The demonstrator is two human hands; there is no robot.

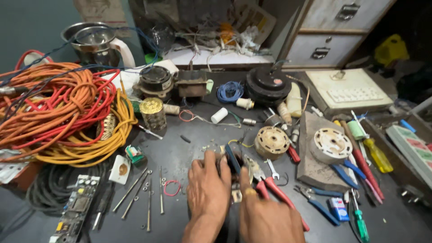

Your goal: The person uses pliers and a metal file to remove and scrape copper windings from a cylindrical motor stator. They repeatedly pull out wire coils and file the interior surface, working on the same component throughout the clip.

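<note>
- left hand [208, 186] near front edge of tabletop [189, 148], fingers curled down over a small dark part [226, 168]; grip looks closed on it, contact mostly hidden
- right hand [265, 216] just beside the left, at front edge, finger with a ring pointing up to the same dark part; can't tell if it's gripping
- red-handled pliers [274, 186] lying just right of the hands, touching or nearly touching right hand
- small spanner [272, 168] just beyond the pliers
- round tan rotor piece [271, 142] behind the hands, mid tabletop
- long thin bolts [144, 195] left of the left hand, red wire ring [171, 188] between
- orange and red cable coils [63, 112] at left edge
- blue-handled pliers [319, 204] toward front right
</note>
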